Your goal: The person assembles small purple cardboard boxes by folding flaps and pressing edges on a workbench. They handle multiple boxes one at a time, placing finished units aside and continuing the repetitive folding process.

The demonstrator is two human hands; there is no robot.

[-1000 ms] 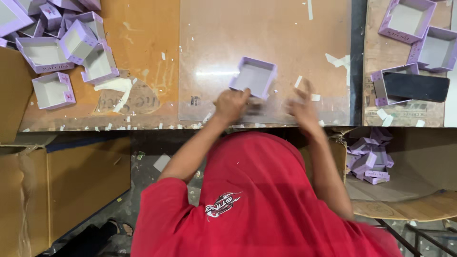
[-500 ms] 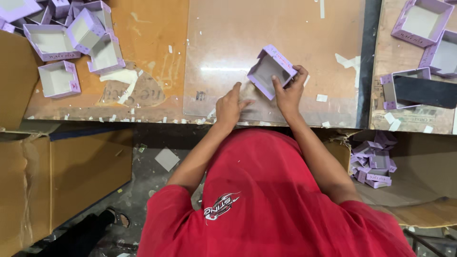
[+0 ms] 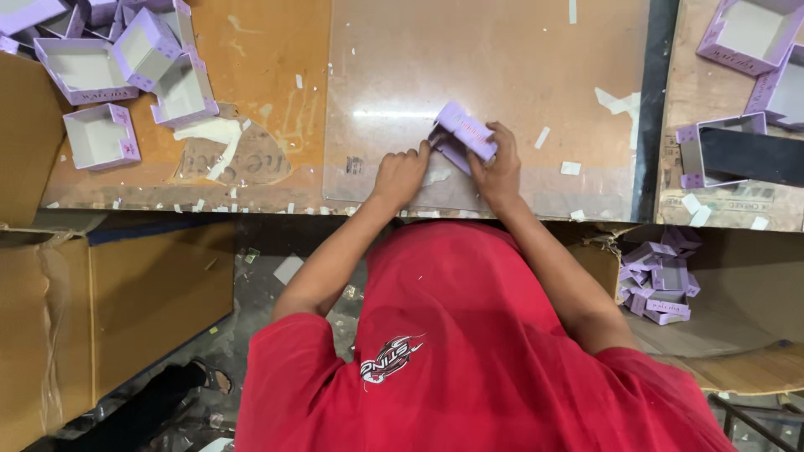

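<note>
A small lilac box (image 3: 463,132) with a white inside stands tipped on its side on the clear sheet (image 3: 502,59) that covers the wooden bench. My right hand (image 3: 500,170) grips the box from the right and near side, fingers curled over its wall. My left hand (image 3: 400,174) lies on the sheet just left of the box, fingertips touching its lower left corner. Both forearms reach up from my red shirt.
Several open lilac boxes (image 3: 126,67) are heaped at the bench's far left, and more (image 3: 749,38) lie at the far right by a dark tray (image 3: 749,155). Paper scraps dot the bench. A cardboard carton (image 3: 126,310) stands below left; another with lilac pieces (image 3: 662,280) below right.
The box lay flat and open-side up on the sheet; both hands took it, tipped it onto its side and drew it slightly nearer the bench's front edge.
</note>
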